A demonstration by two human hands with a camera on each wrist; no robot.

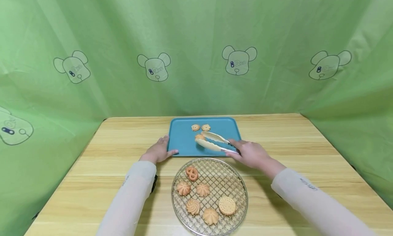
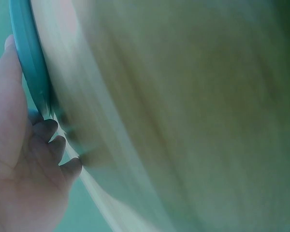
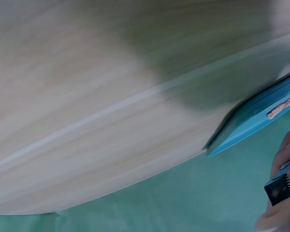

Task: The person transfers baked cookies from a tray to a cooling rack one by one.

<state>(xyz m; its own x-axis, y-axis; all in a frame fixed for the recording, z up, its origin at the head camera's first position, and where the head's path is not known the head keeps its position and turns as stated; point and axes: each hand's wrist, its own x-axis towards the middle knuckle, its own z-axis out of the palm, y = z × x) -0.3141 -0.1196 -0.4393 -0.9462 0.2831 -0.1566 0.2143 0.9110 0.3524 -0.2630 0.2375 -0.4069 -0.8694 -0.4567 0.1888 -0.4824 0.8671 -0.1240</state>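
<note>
My right hand [image 1: 252,154] grips metal tongs [image 1: 229,143] with cream scalloped tips. Between those tips, over the blue tray [image 1: 184,144], is a small golden cookie [image 1: 199,137]. Two ring-shaped cookies lie side by side toward the tray's back, the left one [image 1: 195,127] near the right one [image 1: 206,127]. At the tray's front left corner my left hand [image 1: 158,150] holds the edge, thumb over the front rim and fingers along the left side. In the right wrist view, only the handle end of the tongs shows in the hand.
A round wire rack [image 1: 221,181] stands in front of the tray. It bears a pretzel-shaped cookie [image 1: 192,174], a round flat cookie [image 1: 227,206], a swirled cookie [image 1: 192,206] and several ridged cookies [image 1: 210,216]. Beneath is a wooden table [image 1: 122,137], with a green curtain [image 1: 196,92] behind.
</note>
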